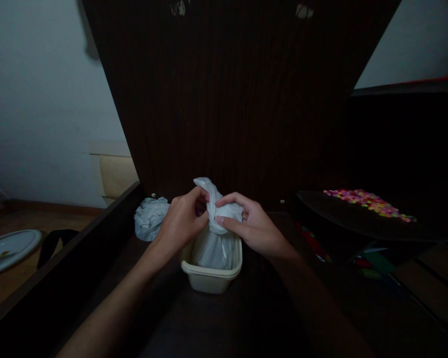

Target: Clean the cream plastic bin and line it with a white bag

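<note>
A white plastic bag sits inside a cream plastic basket on the dark wooden surface. Its neck is twisted and looped over above the rim, like a loose knot. My left hand pinches the left side of the twisted neck, its fingertips partly hidden behind the plastic. From the right, my right hand grips the loop between thumb and forefinger. One end of the bag sticks up above both hands.
A crumpled plastic bag lies left of the basket. Dark boards rise behind, and a low ledge runs along the left. Small colourful pieces lie on a dark shelf at right. A white round plate-like object is at far left.
</note>
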